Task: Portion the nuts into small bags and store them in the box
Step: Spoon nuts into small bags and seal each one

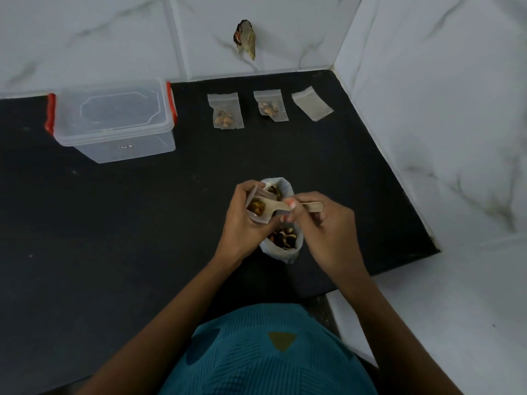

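Note:
My left hand (242, 220) holds a small clear bag (258, 209) open, with some nuts inside. My right hand (322, 223) pinches a wooden spoon (312, 206) whose bowl sits in the mouth of that bag. Beneath both hands stands a larger white bag of mixed nuts (283, 240) on the black counter (142, 223). At the back lie two small bags with nuts in them (225, 115) (269, 106) and one flat empty bag (312, 104). The clear storage box (114, 121) with red clips stands at the back left, its lid on.
White marble-patterned tiled walls close off the counter at the back and right. A dark leaf-like object (245, 38) hangs on the back wall. The counter's right edge (399, 181) runs diagonally toward me.

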### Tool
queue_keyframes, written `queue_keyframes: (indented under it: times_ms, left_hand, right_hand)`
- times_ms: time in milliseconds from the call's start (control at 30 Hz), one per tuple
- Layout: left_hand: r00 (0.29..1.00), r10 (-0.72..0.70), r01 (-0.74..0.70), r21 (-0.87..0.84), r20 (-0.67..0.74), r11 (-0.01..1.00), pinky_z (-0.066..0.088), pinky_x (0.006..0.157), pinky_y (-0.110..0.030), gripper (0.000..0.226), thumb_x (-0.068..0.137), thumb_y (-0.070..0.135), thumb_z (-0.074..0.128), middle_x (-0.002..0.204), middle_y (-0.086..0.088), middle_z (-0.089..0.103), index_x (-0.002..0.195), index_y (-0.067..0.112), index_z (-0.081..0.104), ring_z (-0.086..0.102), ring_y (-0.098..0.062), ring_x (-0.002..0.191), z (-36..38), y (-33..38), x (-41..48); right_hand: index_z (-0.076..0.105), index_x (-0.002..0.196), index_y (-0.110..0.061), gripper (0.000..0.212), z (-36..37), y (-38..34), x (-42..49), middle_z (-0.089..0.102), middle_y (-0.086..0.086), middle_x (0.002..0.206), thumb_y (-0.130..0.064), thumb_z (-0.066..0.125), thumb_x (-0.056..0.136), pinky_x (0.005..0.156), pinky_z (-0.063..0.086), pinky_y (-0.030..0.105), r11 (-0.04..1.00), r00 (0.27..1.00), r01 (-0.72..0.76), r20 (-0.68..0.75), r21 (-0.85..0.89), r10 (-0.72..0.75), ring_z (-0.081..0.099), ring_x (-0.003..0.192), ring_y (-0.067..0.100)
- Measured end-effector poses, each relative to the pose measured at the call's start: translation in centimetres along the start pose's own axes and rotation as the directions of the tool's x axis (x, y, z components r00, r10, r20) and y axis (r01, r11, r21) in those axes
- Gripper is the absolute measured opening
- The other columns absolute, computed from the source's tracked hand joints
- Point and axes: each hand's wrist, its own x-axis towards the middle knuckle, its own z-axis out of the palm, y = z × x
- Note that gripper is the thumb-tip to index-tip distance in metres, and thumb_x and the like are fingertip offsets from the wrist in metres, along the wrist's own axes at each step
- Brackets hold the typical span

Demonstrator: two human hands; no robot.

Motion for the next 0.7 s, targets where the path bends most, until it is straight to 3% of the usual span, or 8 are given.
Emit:
queue_keyframes:
  times_ms: [100,267,400,600,700]
  left_hand:
    - [1.0,0.03,-0.03,0.006,0.002,1.0,0.047,0.077,-0.013,0.049,0.064,0.039,0.071,0.1,0.013,0.054,0.104,0.035,0.043,0.056,0.0,0.091,0.0,0.6,-0.1]
    - [0.998,0.032,-0.032,0.011,0.056,0.999,0.046,0.078,-0.012,0.047,0.062,0.04,0.067,0.101,0.015,0.054,0.103,0.033,0.044,0.056,0.003,0.092,0.0,0.8,-0.1]
    - [0.996,0.068,-0.069,0.017,0.054,0.997,0.046,0.079,-0.014,0.05,0.067,0.04,0.067,0.103,0.013,0.053,0.108,0.025,0.044,0.056,0.0,0.093,0.0,0.7,0.1]
    - [0.997,0.061,-0.061,-0.001,0.036,0.998,0.045,0.08,-0.014,0.05,0.066,0.042,0.07,0.103,0.011,0.051,0.106,0.028,0.043,0.055,0.0,0.093,-0.2,0.5,0.2]
    - [0.997,0.071,-0.071,0.012,0.036,0.997,0.046,0.081,-0.014,0.048,0.067,0.042,0.068,0.101,0.014,0.053,0.106,0.026,0.044,0.055,0.001,0.094,0.0,0.7,0.2]
  right_hand:
    - [0.067,0.094,-0.005,0.033,0.5,-0.6,-0.3,0.062,-0.009,0.081,-0.031,0.048,0.086,0.066,0.049,0.014,0.989,0.991,0.115,0.077,-0.097,-0.108,0.061,0.075,0.004]
    - [0.066,0.094,-0.005,0.039,0.7,-0.9,-0.2,0.065,0.005,0.084,-0.032,0.04,0.084,0.064,0.04,0.012,0.93,0.957,0.245,0.219,-0.274,-0.188,0.053,0.074,0.006]
    - [0.066,0.092,-0.003,0.028,-0.2,-0.5,0.0,0.067,0.007,0.085,-0.023,0.048,0.085,0.066,0.051,0.024,0.92,0.948,0.315,0.128,-0.234,-0.292,0.062,0.076,0.015]
    - [0.066,0.092,-0.001,0.02,-0.8,0.2,0.3,0.067,0.009,0.086,-0.014,0.052,0.085,0.072,0.047,0.022,0.872,0.908,0.418,0.077,-0.256,-0.412,0.058,0.081,0.01]
    - [0.066,0.093,-0.001,0.023,-0.5,0.6,0.3,0.067,0.007,0.087,-0.016,0.051,0.085,0.072,0.048,0.023,0.897,0.927,0.375,0.091,-0.233,-0.364,0.06,0.08,0.012]
